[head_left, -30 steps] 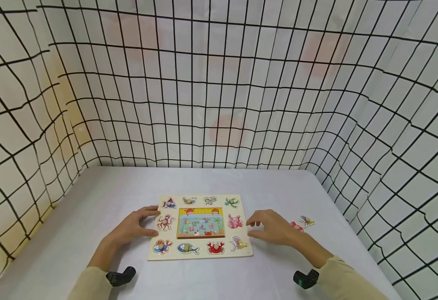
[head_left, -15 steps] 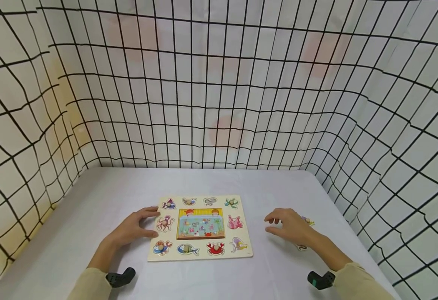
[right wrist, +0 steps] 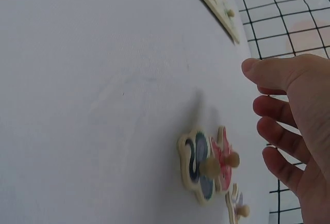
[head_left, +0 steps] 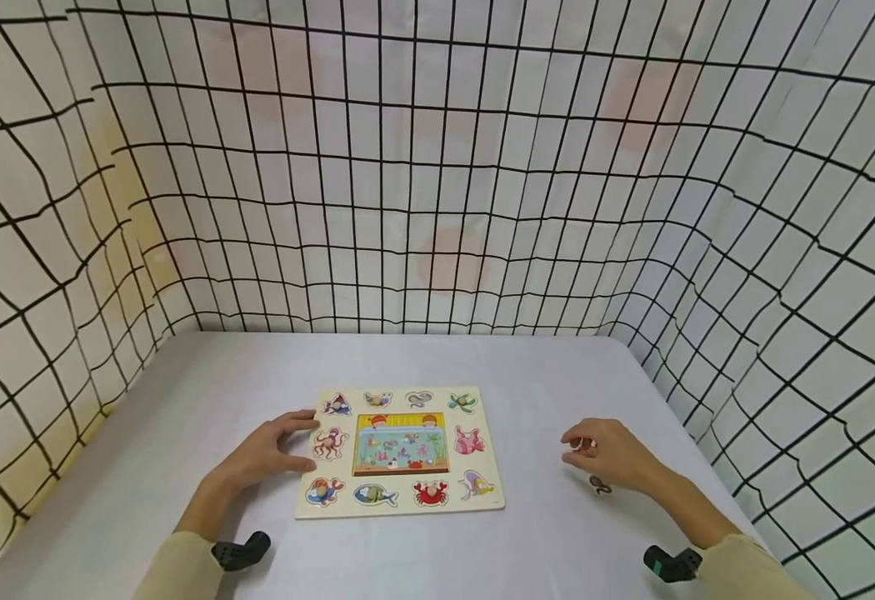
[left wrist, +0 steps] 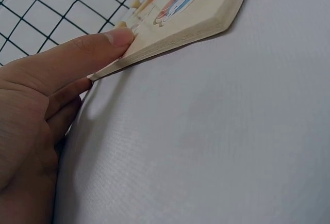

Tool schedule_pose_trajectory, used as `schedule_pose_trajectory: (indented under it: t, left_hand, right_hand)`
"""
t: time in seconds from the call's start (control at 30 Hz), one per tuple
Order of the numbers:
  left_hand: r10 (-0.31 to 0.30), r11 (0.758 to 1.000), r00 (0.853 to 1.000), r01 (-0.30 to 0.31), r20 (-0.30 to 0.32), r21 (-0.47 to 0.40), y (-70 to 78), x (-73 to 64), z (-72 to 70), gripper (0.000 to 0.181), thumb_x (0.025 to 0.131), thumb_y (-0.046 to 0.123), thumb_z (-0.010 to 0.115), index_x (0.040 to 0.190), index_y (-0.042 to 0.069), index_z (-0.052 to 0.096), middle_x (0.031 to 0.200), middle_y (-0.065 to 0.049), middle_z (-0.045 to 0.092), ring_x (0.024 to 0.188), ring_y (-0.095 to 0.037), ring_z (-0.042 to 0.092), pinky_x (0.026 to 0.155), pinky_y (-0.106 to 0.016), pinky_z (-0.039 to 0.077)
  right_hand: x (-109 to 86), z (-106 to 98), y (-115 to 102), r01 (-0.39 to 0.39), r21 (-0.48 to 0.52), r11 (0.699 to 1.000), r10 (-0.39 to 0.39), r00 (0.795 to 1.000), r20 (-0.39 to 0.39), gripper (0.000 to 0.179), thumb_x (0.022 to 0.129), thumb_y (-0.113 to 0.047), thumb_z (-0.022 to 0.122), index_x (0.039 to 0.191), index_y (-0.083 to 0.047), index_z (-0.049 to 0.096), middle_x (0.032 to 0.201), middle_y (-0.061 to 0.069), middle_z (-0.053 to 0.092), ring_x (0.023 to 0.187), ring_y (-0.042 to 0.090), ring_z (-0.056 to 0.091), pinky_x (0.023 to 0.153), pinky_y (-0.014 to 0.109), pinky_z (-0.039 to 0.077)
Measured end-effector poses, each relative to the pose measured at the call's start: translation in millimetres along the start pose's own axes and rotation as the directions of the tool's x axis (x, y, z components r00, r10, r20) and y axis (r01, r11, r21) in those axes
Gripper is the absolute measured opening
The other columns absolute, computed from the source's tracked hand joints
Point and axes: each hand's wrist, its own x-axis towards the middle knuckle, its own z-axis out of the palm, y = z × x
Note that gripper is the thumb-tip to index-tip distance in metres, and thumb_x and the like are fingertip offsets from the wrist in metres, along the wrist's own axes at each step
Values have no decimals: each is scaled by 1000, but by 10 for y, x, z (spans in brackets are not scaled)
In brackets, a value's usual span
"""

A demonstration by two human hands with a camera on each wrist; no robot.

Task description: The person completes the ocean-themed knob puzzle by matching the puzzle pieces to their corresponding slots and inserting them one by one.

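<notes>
A wooden knob puzzle board with sea animals round a fish-tank picture lies flat on the table. My left hand is at its left edge, thumb and fingertips touching the edge, as the left wrist view also shows. To the right of the board, my right hand is held over loose puzzle pieces with nothing in it, fingers loosely bent. Below it are a dark snake piece, a pink-red piece and a third piece, each with a wooden knob. In the head view the hand partly covers them.
White cloth covers the table. White walls with a black grid close off the back and both sides. On the board, the crab and octopus carry knobs; the pink shape shows none.
My right hand has moved right, from beside the board's right edge to above the loose pieces. My left hand and the board have stayed in place.
</notes>
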Motion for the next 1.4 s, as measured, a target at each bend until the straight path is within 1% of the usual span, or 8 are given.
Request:
schedule_pose_trajectory:
  t: [0.13,0.3,0.53,0.63,0.87,1.03,1.2,1.4]
  left_hand:
    - [3,1000,1000,-3,-2,4,7,3,-7,73,77,29,93,138,2,64,156,-23,44,146,-52,30,114,-72,22]
    - [-4,1000,1000,4,-5,11,0,3,-8,73,77,30,93,138,3,64,156,-22,44,146,-51,30,114,-72,22]
    - [5,1000,1000,-5,-6,9,-37,-34,-15,72,77,29,93,138,3,64,156,-22,44,146,-52,29,114,-72,22]
    - [-1,1000,1000,1,-13,21,-38,-27,-18,72,78,30,93,139,4,64,156,-21,44,146,-51,30,114,-71,24]
    - [-3,1000,1000,4,-10,21,-28,17,-18,72,79,31,92,140,5,63,157,-21,43,147,-50,29,114,-72,23]
    - [1,1000,1000,-1,-7,24,-19,36,-11,73,78,30,93,139,3,63,157,-21,44,147,-51,29,114,-72,22]
    - [-21,1000,1000,21,-10,9,-10,23,-5,74,77,29,93,139,3,63,158,-21,42,147,-51,27,115,-72,20]
    - [-21,1000,1000,21,-5,-7,-4,-5,4,73,77,29,93,139,3,63,158,-21,42,148,-51,27,115,-72,19]
  right_hand:
    - [-83,-39,44,23,-8,1000,-23,999,-36,15,87,-11,83,100,-6,77,83,-16,62,74,6,58,61,25,52]
    - [-184,-90,91,36,-21,999,-38,997,-70,14,86,-10,84,99,-10,78,84,-18,63,75,6,59,61,29,52]
    - [-398,-138,202,-47,-46,998,45,998,-52,15,87,-16,84,100,-15,77,88,-20,64,78,0,56,64,29,52]
    - [-460,-149,234,-46,-56,997,42,997,-60,18,85,-17,85,101,-13,77,89,-18,66,78,0,56,64,29,53]
    - [-547,-65,329,-24,5,1000,24,999,-23,13,88,-11,83,99,-15,78,88,-12,68,77,0,58,63,26,53]
    - [-601,9,349,-36,12,999,36,999,-27,12,88,-8,82,97,-13,78,86,-9,69,78,-1,59,63,25,54]
    - [-601,32,328,-72,28,997,73,997,-22,14,86,-5,81,98,-13,79,87,-15,68,78,-1,59,64,25,55]
    - [-563,24,271,-65,15,998,65,997,-30,17,82,0,82,94,-11,80,85,-18,68,75,-1,59,63,26,55]
